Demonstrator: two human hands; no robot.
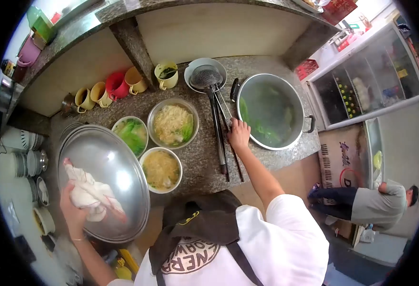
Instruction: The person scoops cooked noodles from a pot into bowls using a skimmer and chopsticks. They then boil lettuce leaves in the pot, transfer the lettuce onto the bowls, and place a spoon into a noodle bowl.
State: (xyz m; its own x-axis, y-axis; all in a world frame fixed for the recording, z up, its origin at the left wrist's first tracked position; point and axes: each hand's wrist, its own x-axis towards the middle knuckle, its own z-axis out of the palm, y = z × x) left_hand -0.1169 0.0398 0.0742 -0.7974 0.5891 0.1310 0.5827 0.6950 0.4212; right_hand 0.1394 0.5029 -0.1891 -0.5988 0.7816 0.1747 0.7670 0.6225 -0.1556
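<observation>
My left hand (74,209) grips a large round metal pot lid (119,157) through a white cloth (91,193) bundled over its middle, so the lid's handle is hidden. My right hand (239,135) closes around what look like long dark chopsticks (238,167), beside the pot. Close by lies a wire-mesh strainer (206,77), its long black handle (217,128) pointing toward me and its head resting over a pale bowl (221,66). Leafy greens (262,131) float in the steaming liquid of the big two-handled pot (299,102).
Noodle bowls (182,169) (197,128) and a bowl of greens (145,143) stand on the stone counter (200,167). Several mugs (118,86) line the back wall. Stacked plates (21,164) are at left. A glass-door fridge (371,81) and another person (381,205) are at right.
</observation>
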